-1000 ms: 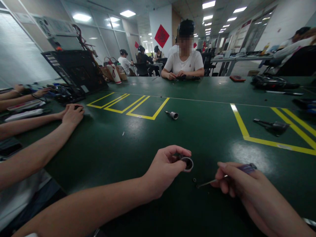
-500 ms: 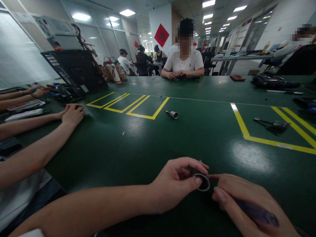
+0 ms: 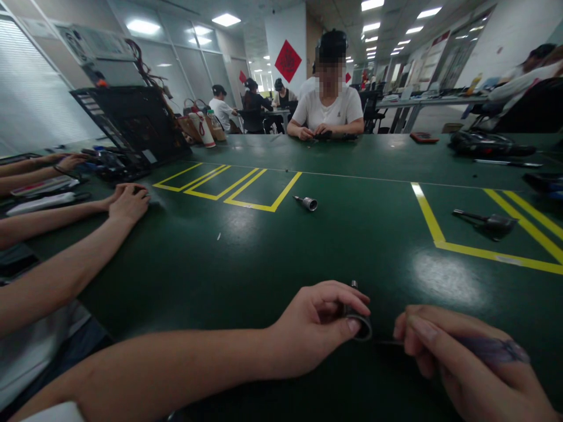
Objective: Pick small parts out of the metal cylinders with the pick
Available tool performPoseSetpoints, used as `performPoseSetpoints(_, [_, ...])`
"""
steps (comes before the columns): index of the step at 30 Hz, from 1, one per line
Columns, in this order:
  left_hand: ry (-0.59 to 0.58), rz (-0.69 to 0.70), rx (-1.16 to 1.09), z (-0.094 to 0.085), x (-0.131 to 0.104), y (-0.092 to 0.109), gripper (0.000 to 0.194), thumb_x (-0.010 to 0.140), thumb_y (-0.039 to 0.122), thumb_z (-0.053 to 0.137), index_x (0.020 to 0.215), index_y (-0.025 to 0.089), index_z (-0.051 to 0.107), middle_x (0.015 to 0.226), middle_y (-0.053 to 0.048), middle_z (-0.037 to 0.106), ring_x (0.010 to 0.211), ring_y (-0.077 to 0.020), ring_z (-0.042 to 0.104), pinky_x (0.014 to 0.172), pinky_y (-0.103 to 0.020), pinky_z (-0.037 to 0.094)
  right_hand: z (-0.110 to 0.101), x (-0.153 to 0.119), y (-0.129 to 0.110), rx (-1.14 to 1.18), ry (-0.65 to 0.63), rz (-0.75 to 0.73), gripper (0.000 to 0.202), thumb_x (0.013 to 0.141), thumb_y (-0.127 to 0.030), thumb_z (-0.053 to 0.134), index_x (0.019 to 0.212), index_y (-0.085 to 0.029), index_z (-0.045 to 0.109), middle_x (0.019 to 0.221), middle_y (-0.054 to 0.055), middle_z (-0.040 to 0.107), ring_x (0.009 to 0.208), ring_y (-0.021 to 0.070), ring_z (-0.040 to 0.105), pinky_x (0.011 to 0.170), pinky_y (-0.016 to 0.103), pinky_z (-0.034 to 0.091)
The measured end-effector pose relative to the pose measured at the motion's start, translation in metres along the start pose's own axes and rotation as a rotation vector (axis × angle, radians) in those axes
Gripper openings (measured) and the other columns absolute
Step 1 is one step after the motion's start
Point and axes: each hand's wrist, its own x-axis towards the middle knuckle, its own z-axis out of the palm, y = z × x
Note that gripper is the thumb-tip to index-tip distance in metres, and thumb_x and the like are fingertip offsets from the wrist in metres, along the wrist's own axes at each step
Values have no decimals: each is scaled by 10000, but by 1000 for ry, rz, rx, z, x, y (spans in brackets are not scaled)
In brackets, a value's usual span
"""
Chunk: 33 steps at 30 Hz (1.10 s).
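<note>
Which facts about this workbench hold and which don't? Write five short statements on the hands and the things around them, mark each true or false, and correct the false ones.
1. The left hand holds a cup-ended metal piece. True.
2. The right hand is empty. False: it holds a purplish-handled tool.
3. The loose metal piece beyond the left hand stands upright within the yellow tape. False: it lies on its side, outside the yellow tape.
4. The tool's thin shaft points toward the piece in the left hand. True.
5. The diamond-shaped sign on the pillar is blue. False: it is red.
</note>
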Motion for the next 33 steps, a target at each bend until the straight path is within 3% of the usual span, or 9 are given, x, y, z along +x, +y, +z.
performPoseSetpoints(7, [92, -38, -130, -6, 2, 10, 125, 748, 84, 623, 843, 153, 665, 1083, -62, 608, 971, -174, 606, 857, -319, 478, 1, -1, -1, -45, -19, 44, 305, 811, -423, 549, 609, -218, 650, 584, 25, 635, 457, 133, 550, 410, 222, 445])
performPoseSetpoints(13, [109, -38, -142, -7, 2, 12, 119, 736, 91, 640, 835, 149, 672, 1074, -63, 616, 969, -186, 611, 851, -325, 484, -6, 3, -3, -188, -258, -62, 359, 870, -380, 463, 579, -222, 601, 502, -9, 555, 445, 116, 539, 419, 202, 424])
performPoseSetpoints(17, [119, -36, -140, -7, 3, 13, 118, 735, 89, 639, 833, 147, 673, 1069, -65, 620, 969, -184, 610, 838, -315, 488, -7, 5, -8, -222, -303, -99, 372, 885, -357, 433, 573, -218, 579, 508, -9, 550, 453, 115, 540, 431, 202, 425])
performPoseSetpoints(23, [125, -34, -148, -7, 2, 14, 162, 713, 82, 649, 855, 152, 680, 1086, -68, 621, 971, -191, 609, 843, -322, 483, 2, 4, -29, -213, -218, -165, 396, 874, -363, 429, 528, -217, 553, 474, -15, 528, 427, 108, 530, 446, 206, 423])
performPoseSetpoints(25, [136, -36, -157, -7, 2, 14, 193, 700, 73, 651, 869, 160, 683, 1101, -64, 620, 962, -187, 612, 847, -322, 480, 4, 6, -32, -209, -219, -83, 418, 869, -396, 419, 514, -217, 547, 458, -12, 524, 420, 112, 525, 445, 215, 416])
performPoseSetpoints(30, [158, -45, -167, -7, 1, 14, 212, 688, 59, 648, 866, 168, 689, 1106, -55, 626, 952, -175, 614, 840, -309, 481, 5, 21, -21, -32, -264, 413, 438, 836, -510, 421, 567, -207, 587, 432, 1, 558, 405, 124, 516, 393, 208, 385])
performPoseSetpoints(33, [168, -54, -170, -7, 1, 15, 219, 683, 57, 651, 867, 168, 690, 1103, -54, 632, 949, -175, 615, 837, -311, 483, 5, 25, -19, 10, -237, 457, 442, 813, -535, 448, 573, -195, 595, 423, 5, 558, 403, 125, 512, 393, 208, 384])
